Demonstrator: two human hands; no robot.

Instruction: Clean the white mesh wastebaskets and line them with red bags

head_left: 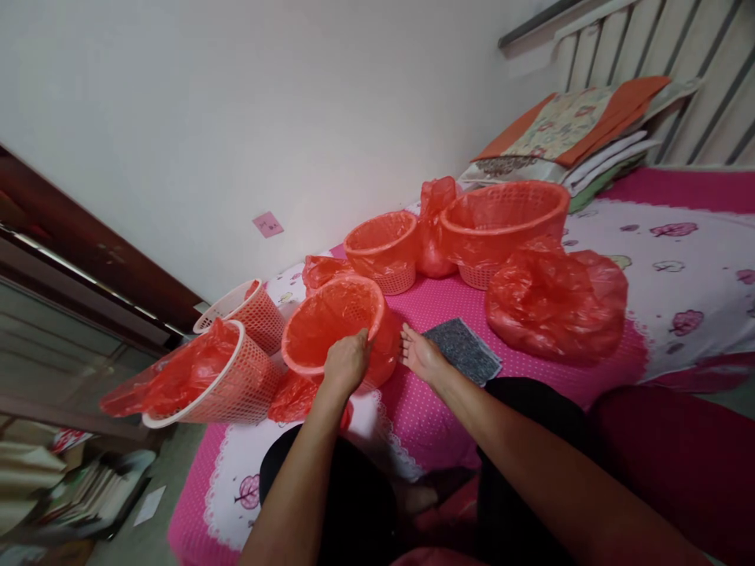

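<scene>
My left hand [347, 363] is closed on the near rim of a plastic basket [386, 346] lined with a red plastic bag. The basket stands on the pink bedspread with its mouth tilted toward me. My right hand [420, 352] is open, palm turned up, its fingertips close to the basket's right side; I cannot tell whether they touch it. Beside that hand lies a flat grey cloth [463, 350]. Loose red plastic [295, 397] bunches at the basket's lower left.
Behind stand a smaller lined basket [392, 279] and a larger one [501, 200], with a puffed red bag [557, 306] in front. Two pale baskets, one upright [268, 318] and one tipped [248, 389], are at left. Folded bedding [566, 126] is stacked by the headboard; a wall rises behind.
</scene>
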